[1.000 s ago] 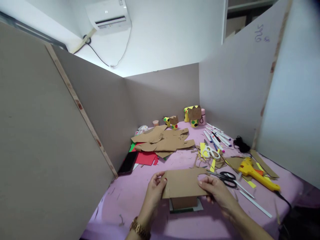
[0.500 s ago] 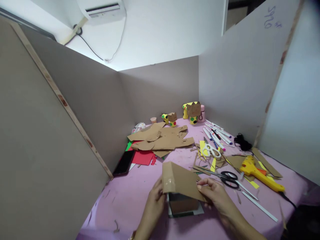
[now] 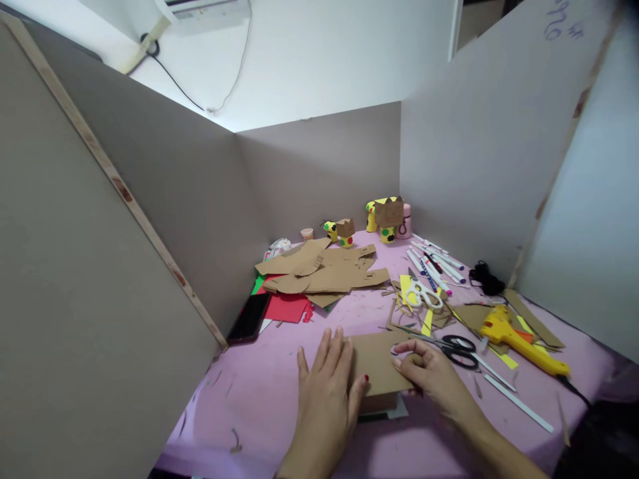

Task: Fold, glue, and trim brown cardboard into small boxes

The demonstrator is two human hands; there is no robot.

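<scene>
A brown cardboard flap [image 3: 377, 359] lies over a small cardboard box [image 3: 380, 403] close to me; a white and dark base piece [image 3: 394, 414] shows beneath it. My left hand [image 3: 327, 386] is flat with its fingers spread, pressing on the flap's left side and hiding that part. At the right edge, my right hand [image 3: 429, 372] pinches the flap between thumb and curled fingers. Just beyond the right hand lie scissors with black handles [image 3: 462, 351], their blades partly behind the fingers.
A yellow glue gun [image 3: 524, 342] with a cord lies at right. White-handled scissors [image 3: 423, 294], cardboard scraps and several markers [image 3: 434, 263] are farther back. Cut cardboard [image 3: 332, 269], red sheets [image 3: 287, 308] and a phone [image 3: 249, 317] lie left. Grey panels [image 3: 319, 173] enclose the table.
The raised, slanted flap has come down onto the box. My left hand has moved from the box's left side to lie flat on top. My right hand stays at the right edge.
</scene>
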